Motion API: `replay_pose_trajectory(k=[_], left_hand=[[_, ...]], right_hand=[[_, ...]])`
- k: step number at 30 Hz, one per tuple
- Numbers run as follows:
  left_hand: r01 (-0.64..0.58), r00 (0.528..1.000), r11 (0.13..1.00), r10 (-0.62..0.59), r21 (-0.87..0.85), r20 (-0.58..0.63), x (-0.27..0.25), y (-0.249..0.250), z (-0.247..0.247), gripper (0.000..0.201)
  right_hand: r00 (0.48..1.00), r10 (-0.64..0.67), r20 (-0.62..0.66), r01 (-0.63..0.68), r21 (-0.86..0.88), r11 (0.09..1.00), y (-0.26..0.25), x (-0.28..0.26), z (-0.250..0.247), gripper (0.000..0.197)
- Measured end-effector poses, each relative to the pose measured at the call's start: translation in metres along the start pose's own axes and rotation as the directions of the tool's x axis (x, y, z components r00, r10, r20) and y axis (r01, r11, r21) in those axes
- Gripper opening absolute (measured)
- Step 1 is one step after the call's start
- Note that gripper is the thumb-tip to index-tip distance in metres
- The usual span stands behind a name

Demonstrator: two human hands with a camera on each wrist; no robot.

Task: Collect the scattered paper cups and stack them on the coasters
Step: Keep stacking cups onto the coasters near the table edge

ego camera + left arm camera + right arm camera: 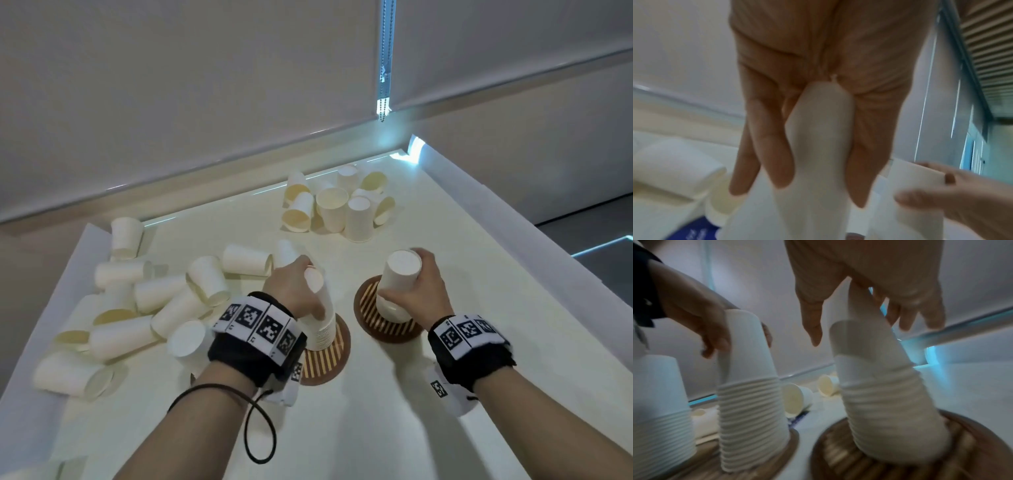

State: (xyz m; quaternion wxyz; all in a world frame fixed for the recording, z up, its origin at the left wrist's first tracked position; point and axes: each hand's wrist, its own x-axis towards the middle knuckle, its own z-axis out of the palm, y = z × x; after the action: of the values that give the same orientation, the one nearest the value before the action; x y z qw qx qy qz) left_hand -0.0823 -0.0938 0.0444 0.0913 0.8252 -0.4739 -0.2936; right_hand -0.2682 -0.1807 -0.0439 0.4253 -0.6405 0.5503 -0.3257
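Note:
Two round brown slatted coasters lie on the cream table, and each bears a stack of upside-down white paper cups. My left hand [298, 285] grips the top cup [314, 280] of the tall stack [322, 329] on the left coaster [327, 359]. Its fingers lie along the cup [818, 133] in the left wrist view. My right hand [416, 286] grips the top cup [400, 270] of the leaning stack [890, 410] on the right coaster [385, 325]. Thumb and fingers straddle that cup in the right wrist view.
Several loose cups [154, 301] lie on their sides at the table's left. Another cluster [339, 205] sits near the back edge. A further upside-down stack [187, 342] stands beside my left wrist. A wall and ledge run behind the table.

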Motion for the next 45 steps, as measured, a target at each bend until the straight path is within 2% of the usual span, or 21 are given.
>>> replay_pose_trajectory(k=[2, 4, 6, 8, 9, 10, 12, 13, 15, 18, 21, 28, 31, 35, 41, 45], left_hand=[[-0.014, 1.0, 0.998, 0.013, -0.058, -0.021, 0.004, 0.004, 0.006, 0.063], [-0.035, 0.998, 0.996, 0.031, -0.085, -0.052, 0.008, 0.007, 0.011, 0.063], [-0.056, 0.995, 0.993, 0.047, -0.106, -0.087, 0.01, 0.011, 0.015, 0.063], [-0.07, 0.993, 0.986, 0.055, -0.148, -0.106, 0.013, 0.015, 0.017, 0.063], [-0.07, 0.993, 0.983, 0.052, -0.172, -0.11, 0.013, 0.017, 0.018, 0.063], [-0.065, 0.993, 0.979, 0.043, -0.194, -0.114, 0.014, 0.018, 0.017, 0.063], [-0.054, 0.992, 0.972, 0.026, -0.23, -0.121, 0.016, 0.02, 0.017, 0.065], [-0.05, 0.992, 0.969, 0.02, -0.242, -0.126, 0.018, 0.02, 0.017, 0.065], [-0.05, 0.99, 0.967, 0.016, -0.25, -0.139, 0.022, 0.022, 0.018, 0.065], [-0.053, 0.988, 0.967, 0.015, -0.25, -0.151, 0.028, 0.025, 0.021, 0.067], [-0.056, 0.988, 0.962, 0.014, -0.267, -0.155, 0.034, 0.027, 0.022, 0.069], [-0.074, 0.986, 0.958, 0.028, -0.277, -0.166, 0.049, 0.038, 0.027, 0.068], [-0.089, 0.985, 0.961, 0.046, -0.26, -0.165, 0.054, 0.044, 0.028, 0.067], [-0.093, 0.984, 0.962, 0.05, -0.256, -0.171, 0.06, 0.053, 0.03, 0.069], [-0.112, 0.982, 0.966, 0.072, -0.234, -0.172, 0.067, 0.065, 0.033, 0.069], [-0.109, 0.983, 0.969, 0.072, -0.221, -0.172, 0.068, 0.068, 0.035, 0.069]], right_hand=[[0.98, -0.175, -0.1, 0.171, -0.047, 0.984, -0.014, -0.004, 0.004, 0.092], [0.899, -0.409, -0.156, 0.397, -0.101, 0.912, -0.03, -0.011, 0.01, 0.09], [0.825, -0.557, -0.098, 0.546, -0.116, 0.83, -0.044, -0.02, 0.017, 0.083], [0.799, -0.602, -0.001, 0.589, -0.205, 0.782, -0.047, -0.023, 0.025, 0.077], [0.813, -0.582, 0.01, 0.561, -0.283, 0.778, -0.046, -0.02, 0.027, 0.075], [0.849, -0.528, -0.007, 0.489, -0.364, 0.792, -0.043, -0.015, 0.028, 0.074], [0.938, -0.341, -0.067, 0.27, -0.476, 0.837, -0.036, -0.006, 0.023, 0.072], [0.96, -0.267, -0.082, 0.19, -0.508, 0.84, -0.032, -0.003, 0.02, 0.071], [0.978, -0.199, -0.069, 0.136, -0.514, 0.847, -0.023, 0.001, 0.015, 0.066], [0.987, -0.158, -0.042, 0.124, -0.437, 0.891, -0.013, 0.006, 0.007, 0.058], [0.986, -0.16, -0.056, 0.122, -0.422, 0.899, -0.012, 0.019, -0.003, 0.058], [0.989, -0.074, -0.125, -0.005, -0.539, 0.842, -0.006, 0.069, -0.04, 0.061], [0.991, -0.021, -0.131, -0.051, -0.519, 0.853, -0.002, 0.086, -0.053, 0.062], [0.996, -0.031, -0.085, -0.007, -0.421, 0.907, 0.004, 0.103, -0.063, 0.062], [0.994, -0.103, -0.046, 0.082, -0.328, 0.941, 0.005, 0.119, -0.064, 0.066], [0.99, -0.125, -0.07, 0.1, -0.286, 0.953, -0.001, 0.125, -0.065, 0.061]])
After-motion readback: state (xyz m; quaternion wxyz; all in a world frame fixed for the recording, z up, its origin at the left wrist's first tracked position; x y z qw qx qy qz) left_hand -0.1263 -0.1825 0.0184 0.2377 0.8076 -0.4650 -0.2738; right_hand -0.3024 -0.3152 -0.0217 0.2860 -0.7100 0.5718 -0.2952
